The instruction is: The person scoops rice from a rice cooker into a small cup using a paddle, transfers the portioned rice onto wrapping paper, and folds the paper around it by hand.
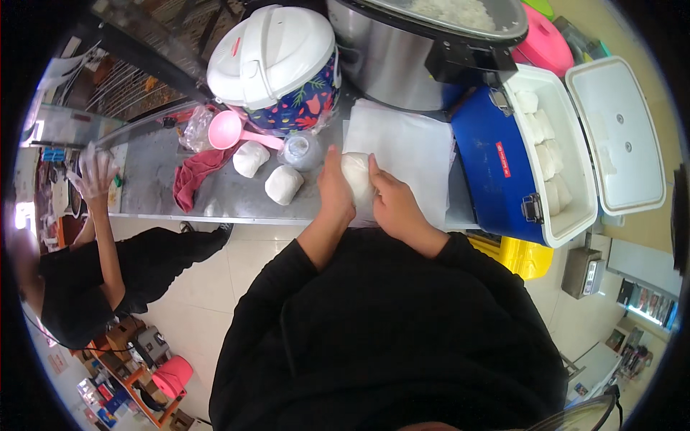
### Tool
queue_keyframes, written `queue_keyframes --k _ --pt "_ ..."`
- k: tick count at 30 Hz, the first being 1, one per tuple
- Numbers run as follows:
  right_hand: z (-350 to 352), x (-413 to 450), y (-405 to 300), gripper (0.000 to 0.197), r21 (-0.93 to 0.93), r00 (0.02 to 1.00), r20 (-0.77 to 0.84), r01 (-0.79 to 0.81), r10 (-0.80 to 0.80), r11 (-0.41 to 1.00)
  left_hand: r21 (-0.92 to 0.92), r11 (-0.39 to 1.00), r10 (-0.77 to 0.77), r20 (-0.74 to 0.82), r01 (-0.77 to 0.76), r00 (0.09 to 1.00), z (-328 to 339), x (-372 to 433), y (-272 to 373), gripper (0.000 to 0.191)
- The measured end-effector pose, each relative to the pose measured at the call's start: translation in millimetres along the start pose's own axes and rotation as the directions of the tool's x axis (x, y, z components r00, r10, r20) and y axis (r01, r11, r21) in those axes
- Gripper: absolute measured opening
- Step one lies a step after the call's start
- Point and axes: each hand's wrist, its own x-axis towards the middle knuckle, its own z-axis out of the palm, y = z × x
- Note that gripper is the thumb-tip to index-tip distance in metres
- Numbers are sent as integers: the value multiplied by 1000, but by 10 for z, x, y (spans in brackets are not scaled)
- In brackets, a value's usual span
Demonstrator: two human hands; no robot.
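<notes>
Between my left hand (pixel 338 186) and my right hand (pixel 396 202) I hold a white paper-wrapped bundle (pixel 357 169), one palm on each side of it. It is above the front of a metal table (pixel 237 202), by a stack of white paper sheets (pixel 401 140). Two similar wrapped bundles, a nearer one (pixel 284 185) and a farther one (pixel 251 159), sit to the left. Several more wrapped bundles (pixel 545 145) are inside an open blue cooler box (pixel 493 161) on the right. What the bundle contains is hidden by its wrapping.
Behind the paper stands a large steel cooker (pixel 388 64) with white rice (pixel 453 13). A patterned container with a white lid (pixel 272 54), a pink scoop (pixel 229 129), a plastic-wrapped round item (pixel 301 151) and a red cloth (pixel 197 172) are left. Another person (pixel 97 269), wearing a clear glove, stands at far left.
</notes>
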Motion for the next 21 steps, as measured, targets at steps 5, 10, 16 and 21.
queue_keyframes --k 5,10,16,21 --pt "83 -18 0 61 454 956 187 -287 225 843 160 987 35 -20 -32 999 -11 -238 259 42" --pt "114 95 149 55 347 918 386 -240 95 906 360 931 56 29 -63 998 -218 -257 257 45" --pt "-155 216 -111 57 186 881 473 -123 21 975 683 714 253 -45 -155 967 -759 -97 627 40" --pt "-1042 317 -395 53 136 923 382 -7 -46 991 997 49 703 -75 58 707 -1504 311 1218 45"
